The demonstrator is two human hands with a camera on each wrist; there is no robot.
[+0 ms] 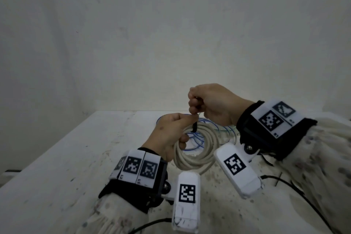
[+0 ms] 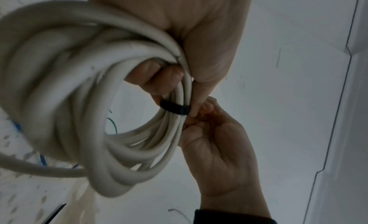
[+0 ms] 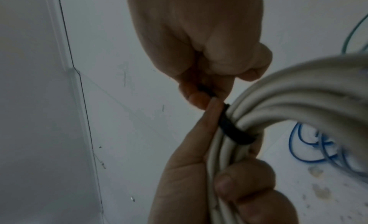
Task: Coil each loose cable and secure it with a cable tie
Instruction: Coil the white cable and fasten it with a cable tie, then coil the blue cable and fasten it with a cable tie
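Clearly a two-handed hold, raised above the desk:
Left hand: the left hand [image 1: 167, 135] grips the coiled white cable [image 1: 197, 150] at the top of its loops, fingers curled through the ring and thumb laid along the outside of the bundle, its tip beside the tie.
Right hand: the right hand [image 1: 212, 104] is closed in a fist just above the left one, pinching the free end of the black cable tie [image 1: 194, 127] between thumb and curled fingers.
Hands together: the two hands touch at the fingertips, right over left.
White cable: several thick loops gathered in a round coil, hanging from the left hand, with the lower part near or on the desk; I cannot tell which.
Cable tie: wrapped as a dark band [image 2: 175, 108] round the bundled strands, just past the left thumb; in the right wrist view the band [image 3: 235, 129] crosses the strands at a slant and runs up into the right fist.
Blue cable: a thin blue cable [image 1: 207, 125] lies in loose loops on the desk [image 1: 76, 157] behind the white coil.
Wall: a pale, scuffed wall [image 1: 171, 34] rises behind the desk.
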